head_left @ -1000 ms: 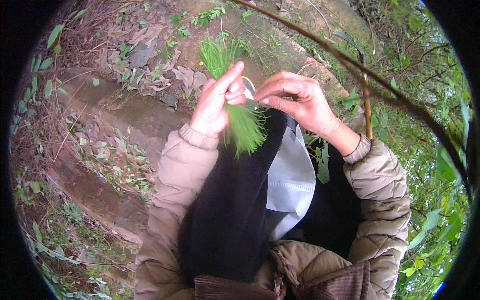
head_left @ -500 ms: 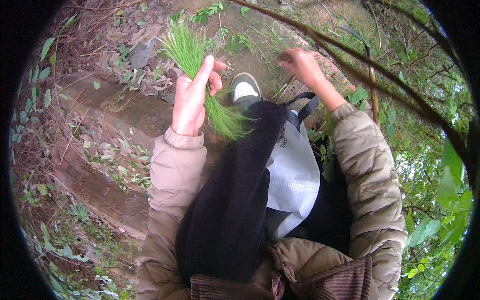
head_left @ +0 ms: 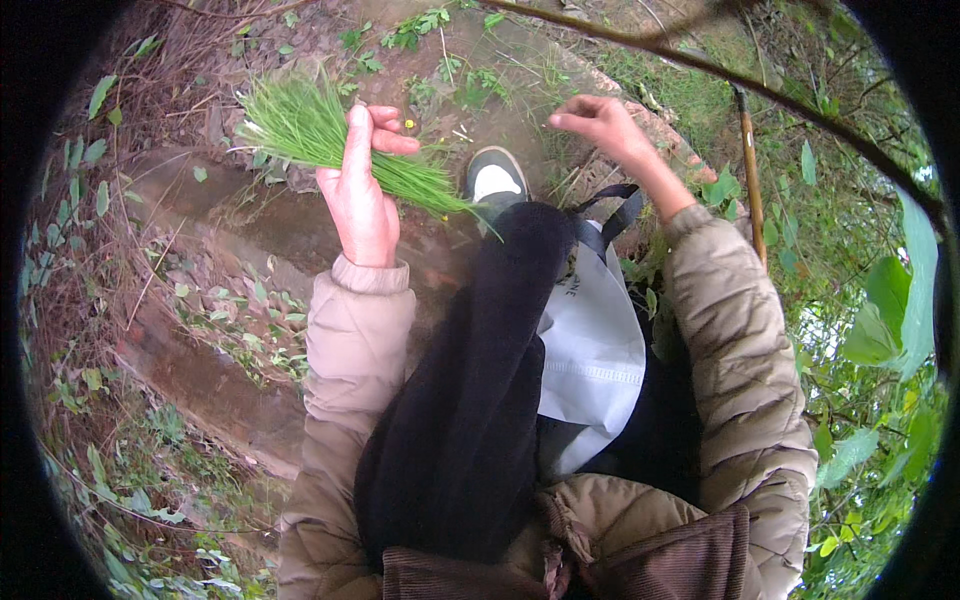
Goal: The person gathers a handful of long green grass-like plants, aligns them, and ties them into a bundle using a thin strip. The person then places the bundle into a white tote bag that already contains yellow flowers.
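Note:
A bunch of thin green grass-like leaves point(head_left: 300, 118) with pale ends is gripped in my left hand point(head_left: 366, 200). The thumb presses over the stems and the fingers wrap beneath them. Pale ends point to the far left, while the fine green tips trail right toward my knee. My right hand point(head_left: 608, 130) hovers over the ground to the right, fingers loosely bent and thumb stretched out, with nothing visible in it. Beneath my right wrist lies a white bag point(head_left: 595, 355) with dark handles point(head_left: 620, 215), resting against my dark trousers point(head_left: 450, 400).
My shoe point(head_left: 496, 177) stands on bare earth between the hands. A brown branch point(head_left: 720, 88) crosses the upper right, and a wooden-handled tool point(head_left: 751, 180) leans beyond my right sleeve. Leafy plants point(head_left: 880, 320) crowd the right side. Dry stalks and fallen leaves point(head_left: 225, 330) cover the left.
My left hand has turned the bunch flatter, its pale ends swinging left and downward. My right hand has shifted slightly left, staying off the ground.

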A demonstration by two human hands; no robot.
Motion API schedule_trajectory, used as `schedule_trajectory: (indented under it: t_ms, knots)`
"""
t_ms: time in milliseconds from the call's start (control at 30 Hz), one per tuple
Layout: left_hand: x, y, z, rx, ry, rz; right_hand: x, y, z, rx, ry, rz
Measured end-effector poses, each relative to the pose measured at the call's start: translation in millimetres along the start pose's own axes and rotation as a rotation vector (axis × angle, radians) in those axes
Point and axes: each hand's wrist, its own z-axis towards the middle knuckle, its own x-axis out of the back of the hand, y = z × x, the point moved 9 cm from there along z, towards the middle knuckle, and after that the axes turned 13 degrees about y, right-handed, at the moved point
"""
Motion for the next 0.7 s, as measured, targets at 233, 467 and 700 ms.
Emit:
schedule_trajectory:
  t_ms: [233,467,700]
  knots:
    - [-33,-40,-27,0.461,-0.293,-0.067,27,-42,-14,-0.093,-0.257,0.321]
    - [-68,-47,-57,0.589,-0.421,-0.113,-1,-121,-43,0.017,-0.461,0.337]
    - [-57,-47,-44,0.475,-0.29,-0.174,-7,-112,-40,0.066,-0.507,0.298]
